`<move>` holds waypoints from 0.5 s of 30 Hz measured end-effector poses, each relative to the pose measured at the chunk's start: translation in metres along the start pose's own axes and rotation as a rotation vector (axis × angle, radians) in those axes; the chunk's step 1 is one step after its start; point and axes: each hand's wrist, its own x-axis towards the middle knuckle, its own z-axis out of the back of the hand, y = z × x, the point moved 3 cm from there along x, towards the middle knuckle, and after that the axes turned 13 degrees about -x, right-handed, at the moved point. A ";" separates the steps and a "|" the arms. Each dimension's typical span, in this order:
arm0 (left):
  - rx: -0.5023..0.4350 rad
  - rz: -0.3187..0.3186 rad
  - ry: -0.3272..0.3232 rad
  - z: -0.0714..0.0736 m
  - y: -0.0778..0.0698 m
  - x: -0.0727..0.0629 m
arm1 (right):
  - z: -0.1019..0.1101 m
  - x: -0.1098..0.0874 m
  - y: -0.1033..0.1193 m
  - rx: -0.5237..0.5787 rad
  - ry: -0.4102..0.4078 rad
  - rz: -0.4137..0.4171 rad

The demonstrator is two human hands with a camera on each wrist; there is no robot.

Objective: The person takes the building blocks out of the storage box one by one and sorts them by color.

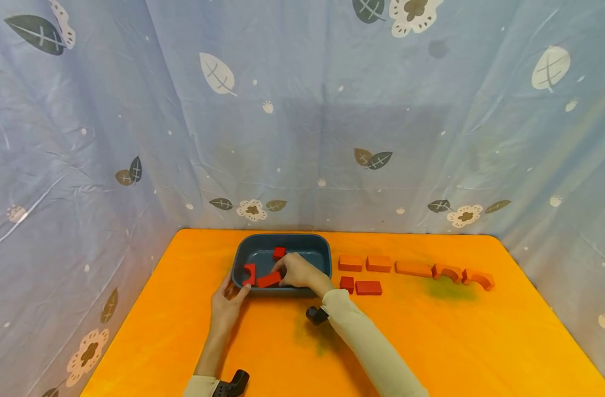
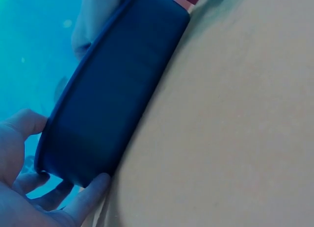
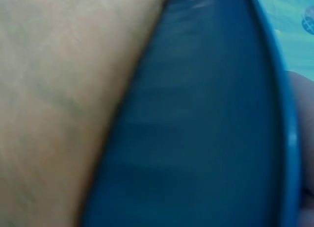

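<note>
A dark blue-grey tray (image 1: 282,292) stands at the back of the orange table. My left hand (image 1: 226,309) holds its front left corner, thumb at the rim and fingers along the outer wall; the left wrist view shows these fingers (image 2: 93,197) against the tray. Inside the tray, my right hand (image 1: 299,271) pinches the right end of a red rectangular block (image 1: 268,280); its fingertips are partly hidden. To the left of that block is a red arch block (image 1: 250,274), and a red cube (image 1: 279,253) lies near the back wall. The tray wall (image 3: 196,114) hides the fingers in the right wrist view.
Right of the tray, two orange rectangular blocks (image 1: 350,263), a long orange block (image 1: 413,268) and two orange arches (image 1: 447,272) form a row. Before them lie a red cube (image 1: 347,284) and a red rectangular block (image 1: 369,288). A patterned curtain (image 1: 322,138) surrounds the table.
</note>
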 end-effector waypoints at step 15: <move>0.009 0.019 0.007 0.001 0.001 -0.001 | 0.047 -0.023 0.007 -0.142 -0.035 -0.076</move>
